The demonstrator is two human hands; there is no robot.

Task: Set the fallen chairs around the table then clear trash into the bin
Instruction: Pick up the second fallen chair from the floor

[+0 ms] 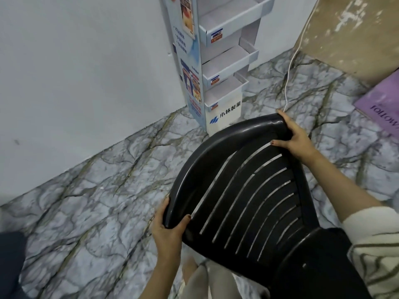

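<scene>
Both hands grip the black chair [248, 190] by its backrest rim: left hand [167, 229] at the near corner, right hand [295, 139] at the far corner, nearer the display stand [218, 83].

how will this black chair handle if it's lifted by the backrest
Probably light for its size: the chair looks like moulded plastic with a slatted back. Likely stiff enough to lift, since the left hand and right hand grip only the back's rim, though the slats may flex slightly. Its glossy rim could be somewhat slippery.
</scene>
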